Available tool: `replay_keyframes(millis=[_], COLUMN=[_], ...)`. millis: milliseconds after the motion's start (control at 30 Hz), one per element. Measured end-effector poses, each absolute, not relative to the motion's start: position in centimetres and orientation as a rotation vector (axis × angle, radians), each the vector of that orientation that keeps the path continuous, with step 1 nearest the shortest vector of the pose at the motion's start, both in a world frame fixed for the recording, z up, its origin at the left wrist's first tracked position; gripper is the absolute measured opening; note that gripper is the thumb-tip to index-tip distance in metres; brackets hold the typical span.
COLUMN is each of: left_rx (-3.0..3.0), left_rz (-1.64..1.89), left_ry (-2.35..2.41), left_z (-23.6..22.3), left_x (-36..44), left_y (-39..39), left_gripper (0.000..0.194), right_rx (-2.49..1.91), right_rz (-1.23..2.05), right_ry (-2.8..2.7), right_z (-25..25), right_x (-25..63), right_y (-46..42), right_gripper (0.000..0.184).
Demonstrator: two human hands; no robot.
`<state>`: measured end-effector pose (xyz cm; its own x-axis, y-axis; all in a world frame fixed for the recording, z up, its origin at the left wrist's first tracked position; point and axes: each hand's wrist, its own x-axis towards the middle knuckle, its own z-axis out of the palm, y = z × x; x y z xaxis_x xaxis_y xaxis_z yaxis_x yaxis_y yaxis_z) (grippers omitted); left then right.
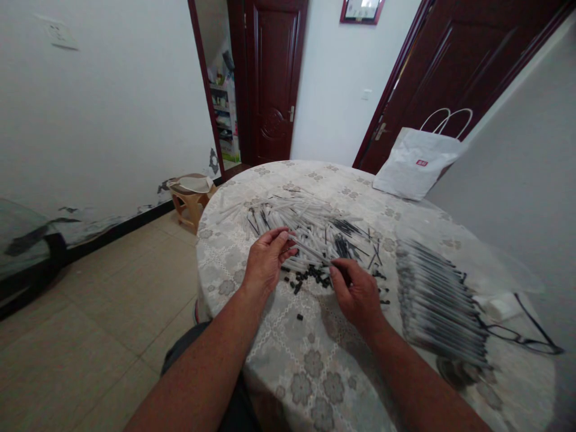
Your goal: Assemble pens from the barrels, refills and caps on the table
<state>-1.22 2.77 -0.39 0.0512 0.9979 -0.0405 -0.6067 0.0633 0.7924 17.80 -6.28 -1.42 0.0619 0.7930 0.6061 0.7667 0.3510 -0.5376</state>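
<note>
Holding a skinny tube (310, 248) over the table (315, 363) — left hand (266, 259) and right hand (355, 289) each pinching one end.

No wording, brand or number legible; white paper bag (411, 165) bears a small red label (422, 162) on its front, with pale marks inside, too small to read; framed sheet (361, 9) on the far wall, cut off by the top edge of the view, carries faint reddish marks on a pale ground, characters not resolvable; packages (222, 114) on the shelves seen through the doorway at left show coloured patches, any print on them too small and blurred to make out; brand of bag: cannot be told from the label.
</note>
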Motion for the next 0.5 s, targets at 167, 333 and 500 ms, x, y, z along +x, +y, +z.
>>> replay_keyframes(millis=[167,333,500], left_rx=[0.733,0.745,0.72], left_rz=[1.352,1.347,1.352], left_ry=[0.756,0.752,0.728], left_z=[-0.4,-0.5,-0.8], left_x=[-1.2,-0.9,-0.1], left_y=[2.7,2.5,2.3], left_gripper=[0.031,0.029,0.028], right_rx=[-1.302,-1.361,-1.425], right_rz=[-0.102,-0.011,0.511], right_ry=[-1.847,-1.753,-1.385], right_z=[-1.4,-1.1,-0.9], right_x=[18.0,17.7,17.2], right_y=[-6.1,-6.4,-6.4], right_gripper=[0.017,0.017,0.021])
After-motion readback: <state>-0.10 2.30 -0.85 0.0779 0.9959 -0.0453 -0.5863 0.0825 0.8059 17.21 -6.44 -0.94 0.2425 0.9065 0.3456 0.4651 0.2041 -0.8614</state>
